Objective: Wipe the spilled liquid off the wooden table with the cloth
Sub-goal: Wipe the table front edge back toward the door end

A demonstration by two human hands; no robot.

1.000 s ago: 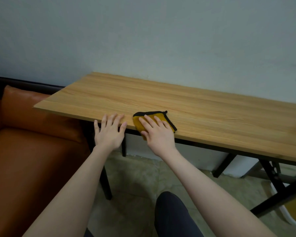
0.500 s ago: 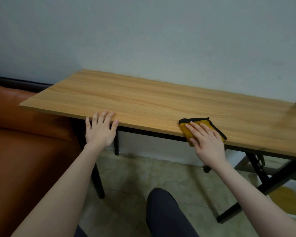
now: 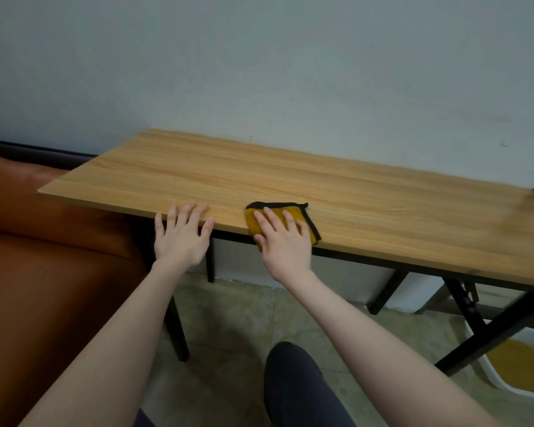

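**Wiping pass under way at the table's near edge**

The wall (image 3: pixel 290 72) fills the upper view from ten to two o'clock, pale and bare. Below it the wooden table (image 3: pixel 383 217) runs from nine toward three o'clock. An orange sofa (image 3: pixel 43 288) sits at eight o'clock, and a white basin (image 3: pixel 521 365) of yellowish liquid stands on the floor at four o'clock.

The left hand (image 3: pixel 181 238) lies flat with straight fingers on the table's near edge, bracing. The right hand (image 3: pixel 285 241), fingers straight, presses the yellow cloth (image 3: pixel 278 214) flat against the tabletop near centre, partly overhanging the edge.

This looks like mid-wipe. No spilled liquid is plainly visible; a faint sheen at three o'clock may be wet. The next stroke likely calls for steady downward pressure while sliding toward that patch.
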